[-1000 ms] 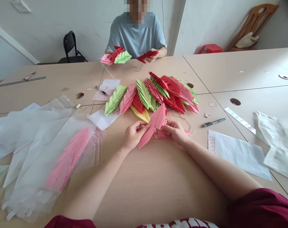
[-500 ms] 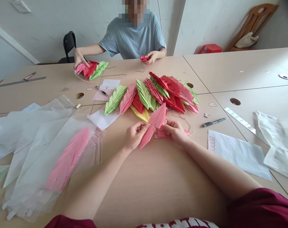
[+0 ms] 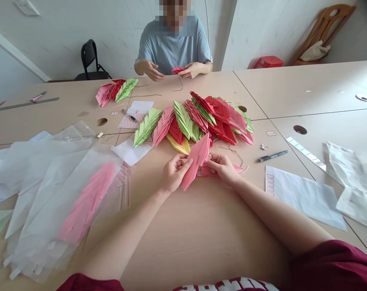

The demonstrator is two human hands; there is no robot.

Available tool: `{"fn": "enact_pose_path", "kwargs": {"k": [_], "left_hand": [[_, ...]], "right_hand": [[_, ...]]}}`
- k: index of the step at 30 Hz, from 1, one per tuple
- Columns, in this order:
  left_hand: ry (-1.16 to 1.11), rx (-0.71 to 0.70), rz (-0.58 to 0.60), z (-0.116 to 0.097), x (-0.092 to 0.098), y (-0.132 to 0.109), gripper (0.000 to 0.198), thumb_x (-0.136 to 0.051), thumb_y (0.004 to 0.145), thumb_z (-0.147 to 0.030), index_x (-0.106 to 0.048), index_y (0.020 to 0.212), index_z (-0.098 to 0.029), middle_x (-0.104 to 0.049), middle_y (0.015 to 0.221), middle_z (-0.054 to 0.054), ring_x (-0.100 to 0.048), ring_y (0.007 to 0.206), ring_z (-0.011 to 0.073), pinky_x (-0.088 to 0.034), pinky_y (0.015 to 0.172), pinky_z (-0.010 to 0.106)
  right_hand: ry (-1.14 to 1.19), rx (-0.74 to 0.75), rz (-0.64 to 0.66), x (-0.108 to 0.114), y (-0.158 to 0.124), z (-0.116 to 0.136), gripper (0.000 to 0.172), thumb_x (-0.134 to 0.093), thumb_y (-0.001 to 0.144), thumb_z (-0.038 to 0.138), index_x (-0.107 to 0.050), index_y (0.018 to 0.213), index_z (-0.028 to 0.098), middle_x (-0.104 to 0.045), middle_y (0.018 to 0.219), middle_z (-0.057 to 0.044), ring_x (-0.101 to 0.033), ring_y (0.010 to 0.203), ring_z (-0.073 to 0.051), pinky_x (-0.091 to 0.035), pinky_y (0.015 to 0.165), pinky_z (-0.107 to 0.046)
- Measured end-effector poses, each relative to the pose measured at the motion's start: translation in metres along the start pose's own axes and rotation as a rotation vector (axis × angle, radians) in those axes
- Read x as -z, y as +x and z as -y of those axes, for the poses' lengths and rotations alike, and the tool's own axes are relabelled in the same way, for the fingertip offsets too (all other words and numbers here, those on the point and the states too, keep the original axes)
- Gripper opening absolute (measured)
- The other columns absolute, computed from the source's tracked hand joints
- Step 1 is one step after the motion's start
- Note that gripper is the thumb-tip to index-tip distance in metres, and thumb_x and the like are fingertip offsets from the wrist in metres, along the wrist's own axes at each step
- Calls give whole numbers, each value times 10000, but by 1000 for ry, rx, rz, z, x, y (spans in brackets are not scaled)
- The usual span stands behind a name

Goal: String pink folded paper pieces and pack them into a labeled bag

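Note:
Between my hands, tilted above the table, is a pink folded paper piece with pointed ends. My left hand pinches its left edge, thumb on top. My right hand is closed at its right edge, fingertips pressed together there. More pink folded paper lies on the table under my right hand, partly hidden. Just beyond is a heap of folded paper strips in red, green, pink and yellow, with loose thread around it.
Clear plastic bags cover the left side, one holding pink paper. Right of me lie a pen, a white sheet and a white bag. Across the table a person holds red folded paper.
The pink piece in my hands has closed up into a narrower shape. Across the table, the person's hand has let go of the coloured strips and moved back towards the body.

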State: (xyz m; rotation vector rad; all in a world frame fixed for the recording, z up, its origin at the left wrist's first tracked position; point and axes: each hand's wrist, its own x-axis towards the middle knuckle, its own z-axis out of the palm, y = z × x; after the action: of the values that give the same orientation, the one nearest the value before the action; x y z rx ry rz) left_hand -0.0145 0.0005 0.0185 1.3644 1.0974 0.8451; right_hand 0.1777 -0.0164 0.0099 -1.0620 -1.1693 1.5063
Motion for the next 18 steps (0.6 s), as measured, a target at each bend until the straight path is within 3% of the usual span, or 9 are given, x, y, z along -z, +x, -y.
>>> {"fn": "enact_pose_path", "kwargs": {"k": [8,13,16,18], "left_hand": [[282,-161,-168,1,0,-2,389,-587,855,-488,-576,1106,-192,-610,683,-21,-558,560,96,-431,559,191],[392,-284,-142,-1,4,-1,341,-606,856,-434,-594,1104,-200,-669,835,7,-612,676,104,-485,653,199],[413,-360,-146,-1,11,2,322,-637,840,-412,-615,1076,-194,-693,926,37,-644,792,130,-504,756,228],[422,-402,-158,-2,15,3,317,-663,821,-410,-633,1048,-192,-699,952,47,-648,834,145,-501,808,249]], "right_hand": [[-130,50,142,1,0,-4,348,-622,836,484,-669,900,145,-645,779,-26,-574,669,-135,-459,620,-250],[-199,71,255,3,-2,-1,315,-614,855,434,-672,1008,165,-668,905,-48,-605,808,-174,-485,748,-295],[-86,28,286,6,-2,3,324,-627,845,434,-641,1052,185,-642,865,-34,-588,765,-155,-491,747,-300],[-15,-4,251,7,-1,4,310,-622,842,462,-638,977,183,-597,745,-10,-570,706,-147,-487,700,-289]]}}
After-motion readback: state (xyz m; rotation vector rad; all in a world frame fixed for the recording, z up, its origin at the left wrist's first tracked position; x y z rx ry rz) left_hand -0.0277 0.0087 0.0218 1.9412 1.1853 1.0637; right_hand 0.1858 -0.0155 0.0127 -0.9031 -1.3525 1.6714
